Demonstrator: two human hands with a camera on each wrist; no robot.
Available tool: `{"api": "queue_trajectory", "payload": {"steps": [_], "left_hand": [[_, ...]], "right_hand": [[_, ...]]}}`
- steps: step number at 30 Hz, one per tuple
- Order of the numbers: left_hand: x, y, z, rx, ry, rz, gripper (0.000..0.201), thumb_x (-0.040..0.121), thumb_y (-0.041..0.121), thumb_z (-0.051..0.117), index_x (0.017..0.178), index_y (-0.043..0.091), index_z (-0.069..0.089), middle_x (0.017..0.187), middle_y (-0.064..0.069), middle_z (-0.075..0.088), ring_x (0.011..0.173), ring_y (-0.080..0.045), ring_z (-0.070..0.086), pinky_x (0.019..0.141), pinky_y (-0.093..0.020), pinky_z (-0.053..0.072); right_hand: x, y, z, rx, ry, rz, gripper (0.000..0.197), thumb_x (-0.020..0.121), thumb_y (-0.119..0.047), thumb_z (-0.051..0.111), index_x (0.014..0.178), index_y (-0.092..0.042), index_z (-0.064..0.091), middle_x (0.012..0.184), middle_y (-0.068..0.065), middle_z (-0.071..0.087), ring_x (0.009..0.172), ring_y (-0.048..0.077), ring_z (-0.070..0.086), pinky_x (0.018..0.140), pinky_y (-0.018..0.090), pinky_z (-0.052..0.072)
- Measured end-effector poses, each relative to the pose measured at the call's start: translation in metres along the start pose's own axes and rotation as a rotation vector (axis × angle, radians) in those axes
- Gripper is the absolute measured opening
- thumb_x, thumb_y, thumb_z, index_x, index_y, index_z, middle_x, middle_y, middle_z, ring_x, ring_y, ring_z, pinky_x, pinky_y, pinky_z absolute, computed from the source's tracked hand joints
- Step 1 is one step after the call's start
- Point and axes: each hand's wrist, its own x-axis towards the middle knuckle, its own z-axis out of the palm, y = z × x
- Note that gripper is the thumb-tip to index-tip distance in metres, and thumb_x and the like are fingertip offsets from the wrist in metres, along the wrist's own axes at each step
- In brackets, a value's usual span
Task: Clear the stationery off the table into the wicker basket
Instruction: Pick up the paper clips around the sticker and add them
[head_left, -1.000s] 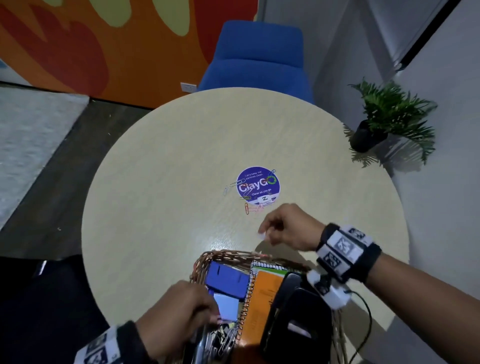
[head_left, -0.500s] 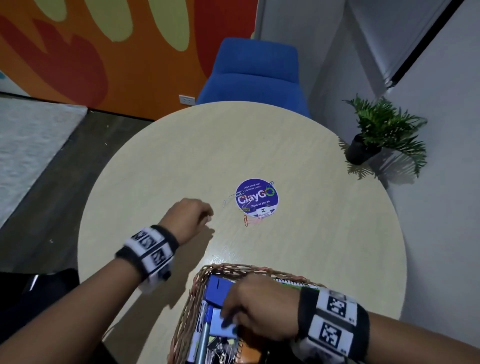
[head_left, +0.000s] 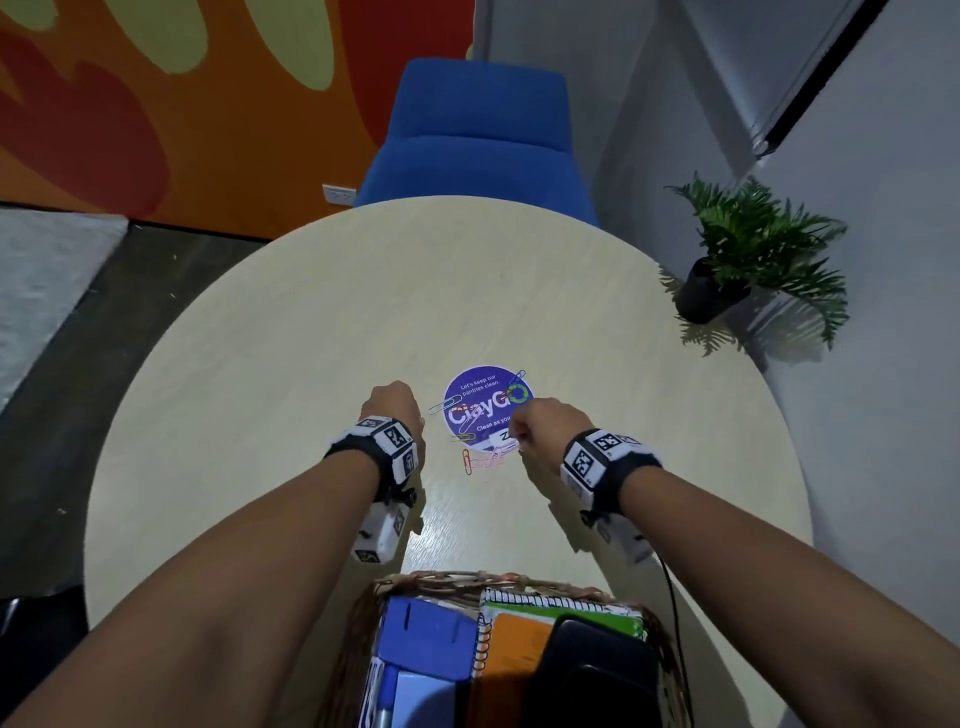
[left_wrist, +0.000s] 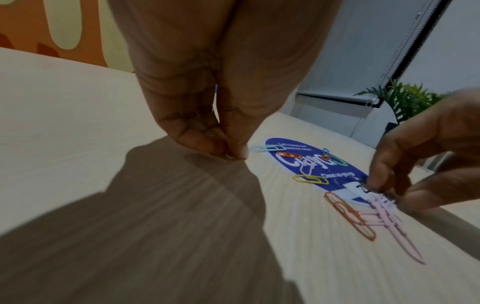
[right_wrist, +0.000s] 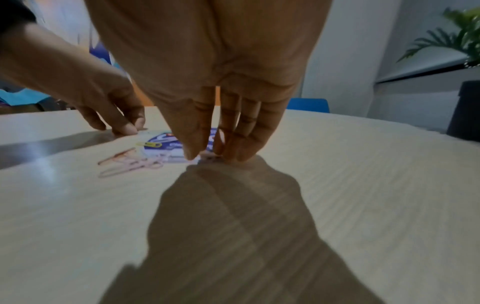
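My right fingers (right_wrist: 192, 152) are drawn nearly together, thumb tip against the other tips, pressing down on the pale round wooden worktop (head_left: 311, 322) at the near edge of the round purple sticker (head_left: 480, 410). They seem to be nipping a small paper clip there, but I cannot tell whether it is actually caught. My left fingers (left_wrist: 231, 150) are pinched tight too, tips touching the worktop just beside the light blue wire paper clip (left_wrist: 267, 148); a thin blue sliver shows between them, perhaps a clip already gripped, though I cannot be sure.

Outward from the tips lie the loose clips: a yellow wire paper clip (left_wrist: 310, 179), an orange wire paper clip (left_wrist: 349, 216) and a cluster of pink wire paper clips (left_wrist: 389, 218), all flat on or beside the sticker, between my right hand (head_left: 545, 426) and left hand (head_left: 392, 410).

I judge this the last stage: picking the clips up. The brown wicker basket (head_left: 363, 613) sits near me, already holding notebooks and other stationery. Next I need a fingernail under each thin wire, then a carry back to the basket.
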Motion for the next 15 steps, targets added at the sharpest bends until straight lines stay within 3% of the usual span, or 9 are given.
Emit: {"api": "queue_trajectory", "payload": {"steps": [4,7,11,15], "left_hand": [[-0.008,-0.009,-0.003,0.110,-0.063,0.072,0.021,0.080,0.016,0.066,0.097,0.006,0.071,0.103,-0.016,0.071,0.093,-0.033,0.068,0.072,-0.030,0.050],[-0.022,-0.019,-0.014,0.136,-0.115,0.098,0.018,0.077,0.017,0.069,0.092,0.007,0.072,0.099,-0.014,0.073,0.089,-0.032,0.068,0.069,-0.028,0.050],[-0.059,-0.023,-0.039,-0.004,-0.055,0.218,0.004,0.078,0.015,0.066,0.083,0.014,0.066,0.086,-0.005,0.071,0.088,-0.025,0.066,0.075,-0.030,0.050],[-0.134,-0.031,-0.062,-0.123,-0.071,0.401,0.006,0.080,0.015,0.069,0.086,0.017,0.068,0.076,0.003,0.068,0.071,-0.015,0.063,0.069,-0.026,0.047]], "right_hand": [[0.004,0.001,0.012,0.084,0.004,0.029,0.012,0.080,-0.013,0.061,0.078,-0.022,0.054,0.096,0.005,0.064,0.088,0.030,0.063,0.073,0.031,0.048],[0.006,0.005,0.014,0.085,-0.030,0.033,0.007,0.085,-0.016,0.060,0.078,-0.015,0.056,0.095,0.013,0.066,0.088,0.033,0.065,0.072,0.034,0.049],[0.001,0.007,0.012,0.099,0.000,0.061,0.021,0.089,-0.020,0.051,0.088,-0.004,0.064,0.094,0.018,0.068,0.084,0.036,0.065,0.067,0.033,0.046],[-0.018,0.005,-0.007,0.196,0.053,-0.002,0.015,0.080,-0.015,0.055,0.069,-0.010,0.063,0.076,0.009,0.067,0.072,0.030,0.064,0.067,0.033,0.053]]}}
